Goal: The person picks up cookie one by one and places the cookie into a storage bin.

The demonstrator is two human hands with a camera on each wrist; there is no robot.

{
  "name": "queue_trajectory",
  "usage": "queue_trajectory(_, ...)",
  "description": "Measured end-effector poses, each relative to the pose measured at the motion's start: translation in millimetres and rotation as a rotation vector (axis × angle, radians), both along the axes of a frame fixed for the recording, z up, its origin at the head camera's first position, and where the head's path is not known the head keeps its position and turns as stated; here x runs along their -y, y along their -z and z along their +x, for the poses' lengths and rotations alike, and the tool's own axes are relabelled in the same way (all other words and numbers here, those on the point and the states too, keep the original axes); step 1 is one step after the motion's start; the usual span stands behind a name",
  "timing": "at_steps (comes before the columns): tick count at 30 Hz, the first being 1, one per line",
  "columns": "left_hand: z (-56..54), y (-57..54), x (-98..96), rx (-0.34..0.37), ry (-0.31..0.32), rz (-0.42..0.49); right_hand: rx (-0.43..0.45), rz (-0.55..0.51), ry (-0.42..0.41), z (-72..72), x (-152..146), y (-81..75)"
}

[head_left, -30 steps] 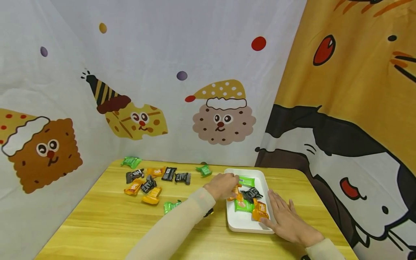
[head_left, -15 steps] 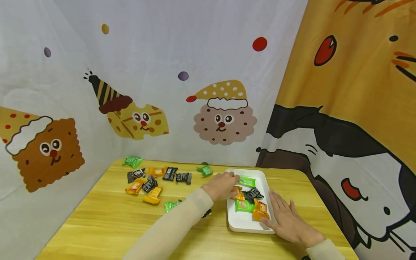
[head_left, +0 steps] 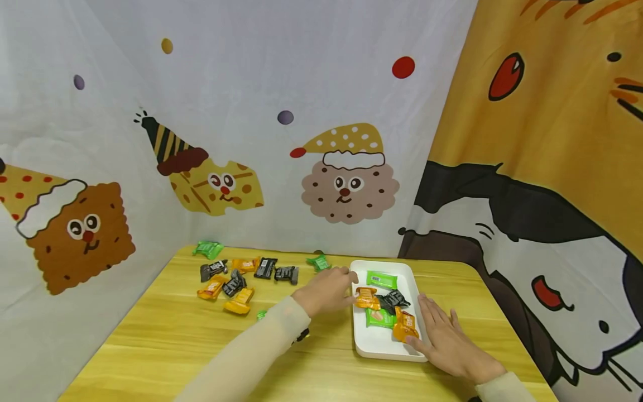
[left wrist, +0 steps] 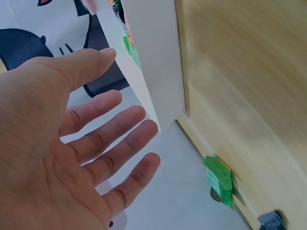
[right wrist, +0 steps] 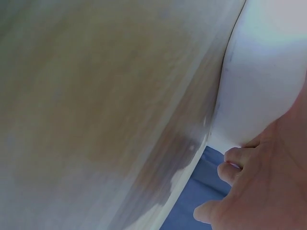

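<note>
Saw at far left, on the white backdrop (head_left: 236, 67), a printed brown biscuit (head_left: 82, 240) in a hat. Noted on the left of the wood-grain table (head_left: 150, 357) a scatter of small wrapped candies: green at the far edge (head_left: 207, 249), then black (head_left: 213, 270), orange (head_left: 212, 287), black (head_left: 234, 283), orange (head_left: 245, 265), yellow-orange (head_left: 239, 301) and two more blacks (head_left: 265, 268) (head_left: 286, 274). Made out a green candy (head_left: 261, 315) and a dark candy (head_left: 301, 335) mostly hidden by the left sleeve (head_left: 246, 352), and another green candy (head_left: 318, 262) farther back. Found the left hand (head_left: 325, 291) at the left side of the white tray (head_left: 374, 347), holding nothing, with thumb and fingers apart; could not tell about contact with the rim. Counted five candies inside the tray: orange (head_left: 367, 298), green toward the far end (head_left: 382, 279), green below (head_left: 380, 318), black (head_left: 394, 302) in the middle, touching the left orange, and orange at lower right (head_left: 404, 325). Found the right hand (head_left: 449, 338) gripping nothing, resting with straight fingers along the tray's right wall, well apart from the left. Saw at far right a yellow curtain (head_left: 552, 111) with a cartoon print.
</note>
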State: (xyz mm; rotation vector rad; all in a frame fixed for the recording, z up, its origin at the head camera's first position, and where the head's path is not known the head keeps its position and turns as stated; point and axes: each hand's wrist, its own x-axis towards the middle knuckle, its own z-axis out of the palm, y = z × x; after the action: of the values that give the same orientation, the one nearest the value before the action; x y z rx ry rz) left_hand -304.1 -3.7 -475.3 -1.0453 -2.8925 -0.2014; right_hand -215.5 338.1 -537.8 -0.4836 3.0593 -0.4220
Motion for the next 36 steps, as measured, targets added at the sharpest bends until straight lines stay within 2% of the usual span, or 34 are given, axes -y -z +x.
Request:
queue_trajectory(8,13.0,0.5,39.6,0.051,-0.034,0.062,-0.005,-0.006,0.003,1.6,-1.0,0.1)
queue_trajectory(17,27.2,4.1,87.5,0.061,-0.074,0.094,-0.015,-0.009,0.001,0.4,-1.5,-3.2)
queue_trajectory(24,39.4,12.6,119.6,0.108,-0.111,0.118,0.0,-0.009,0.004,1.1,-0.7,-2.6)
queue_trajectory(29,47.9,20.4,141.0,0.157,-0.148,0.101,0.013,-0.005,0.01,0.3,0.2,-1.5)
queue_trajectory(36,56.9,25.6,160.7,0.189,-0.152,0.099,-0.002,-0.011,0.0,2.0,-0.4,-1.4)
